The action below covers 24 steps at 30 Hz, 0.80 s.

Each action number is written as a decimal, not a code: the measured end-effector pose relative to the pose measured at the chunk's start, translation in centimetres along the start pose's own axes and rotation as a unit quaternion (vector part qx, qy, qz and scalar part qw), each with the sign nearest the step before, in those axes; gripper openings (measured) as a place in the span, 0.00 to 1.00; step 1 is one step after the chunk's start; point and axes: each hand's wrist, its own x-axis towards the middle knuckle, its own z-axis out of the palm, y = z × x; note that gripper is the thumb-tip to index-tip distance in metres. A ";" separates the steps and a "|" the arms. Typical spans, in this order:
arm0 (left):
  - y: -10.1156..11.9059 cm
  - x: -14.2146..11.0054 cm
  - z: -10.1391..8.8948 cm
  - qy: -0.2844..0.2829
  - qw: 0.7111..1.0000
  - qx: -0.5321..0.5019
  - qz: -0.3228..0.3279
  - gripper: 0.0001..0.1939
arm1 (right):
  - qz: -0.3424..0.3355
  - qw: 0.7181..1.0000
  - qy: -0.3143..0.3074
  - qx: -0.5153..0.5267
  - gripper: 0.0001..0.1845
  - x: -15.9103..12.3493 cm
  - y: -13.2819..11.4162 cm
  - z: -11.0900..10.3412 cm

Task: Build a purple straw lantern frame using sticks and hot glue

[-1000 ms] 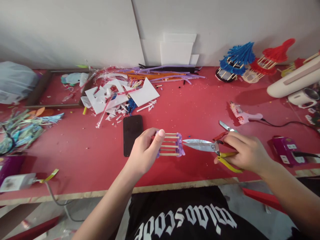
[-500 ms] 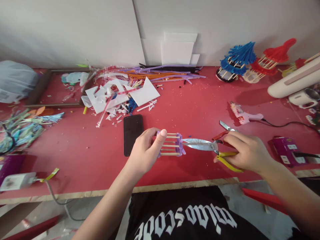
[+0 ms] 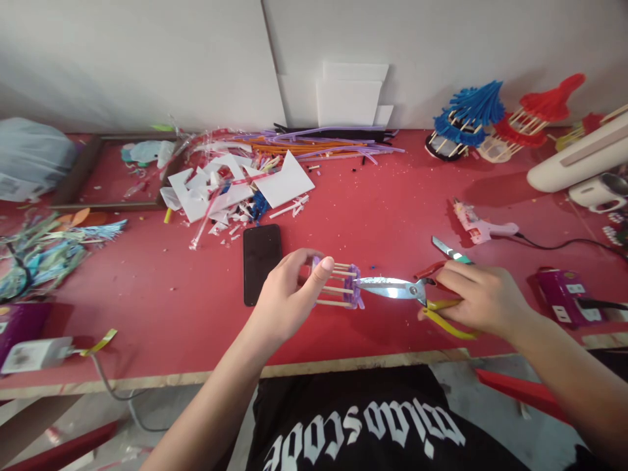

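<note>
My left hand [image 3: 294, 288] is closed round one end of a small cage-like frame [image 3: 339, 290], built of thin wooden sticks between purple fuzzy rings. My right hand [image 3: 478, 301] grips scissors [image 3: 392, 288] with yellow and red handles. The blades look closed together, and their tips touch or lie right at the purple ring on the frame's right end. Part of the frame's left end is hidden behind my fingers. A black phone [image 3: 261, 261] lies just left of my left hand. Beyond my right hand rests a utility knife [image 3: 449, 248].
A pink glue gun [image 3: 478, 222] with a cord lies at the right, near a purple power box [image 3: 564, 294]. White scraps [image 3: 230, 190] and purple and orange pipe cleaners [image 3: 318, 145] are heaped at the back. Blue [image 3: 461, 118] and red [image 3: 537, 118] models stand back right.
The scissors' blades have closed together at the purple ring. My left hand has tilted the stick frame slightly and shifted a little to the right.
</note>
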 end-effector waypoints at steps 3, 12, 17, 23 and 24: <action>-0.3 -0.1 0.0 -0.030 0.995 -0.097 -0.001 0.30 | 0.028 0.999 -0.013 0.016 0.25 -0.2 0.1 0.3; -1.1 -0.2 -1.1 -0.142 0.967 -0.206 0.039 0.36 | 0.127 0.973 -0.058 0.181 0.24 -0.1 0.6 -0.3; -1.6 -0.1 -1.6 -0.141 0.967 -0.209 0.033 0.36 | 0.135 0.961 -0.089 0.224 0.24 -0.3 0.6 -0.4; -1.4 0.3 -1.5 -0.099 0.977 -0.184 0.031 0.36 | 0.118 0.976 -0.052 0.176 0.24 -0.1 0.1 0.2; -1.3 0.3 -1.4 -0.092 0.978 -0.187 0.028 0.35 | 0.121 0.977 -0.052 0.165 0.23 -0.2 0.0 0.3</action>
